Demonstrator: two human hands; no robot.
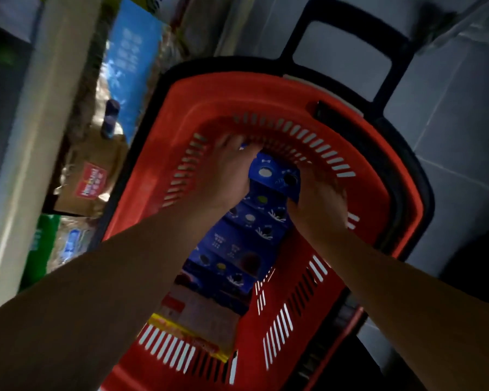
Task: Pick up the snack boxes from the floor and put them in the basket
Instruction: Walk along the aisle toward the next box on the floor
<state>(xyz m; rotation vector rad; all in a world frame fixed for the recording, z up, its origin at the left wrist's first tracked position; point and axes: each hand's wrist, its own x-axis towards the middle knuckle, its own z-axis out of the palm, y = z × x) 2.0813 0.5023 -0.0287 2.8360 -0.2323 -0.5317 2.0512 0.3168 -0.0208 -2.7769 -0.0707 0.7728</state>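
Step in hand: placing. Both hands are down inside the red slotted plastic shopping basket point(378, 179), which stands on the grey tiled floor point(463, 122) with its black plastic handle point(347, 49) at the far end. The left hand point(226, 176) and right hand point(319, 198) sit on opposite sides of a blue cardboard snack box printed with dark round biscuits point(274, 176), fingers wrapped against its edges, so the box is held between them near the far wall of the basket. Whether it rests on the cargo beneath or hangs just above cannot be told; the frame is dim and blurred. Already in the basket: a row of further blue snack boxes point(237, 249) running back toward the person, then a pale box with a red label point(189, 309) and a yellow-edged packet point(187, 337) at the near end. Beside the basket, on the left, a shelf unit point(40, 136) carries a brown carton with a red label point(92, 180) and a blue panel point(133, 63). No snack boxes on the floor are visible in this view. Next move, as judged: seat the held box flush with the row, let go with both hands, lift them clear of the rim, then look for any remaining boxes.
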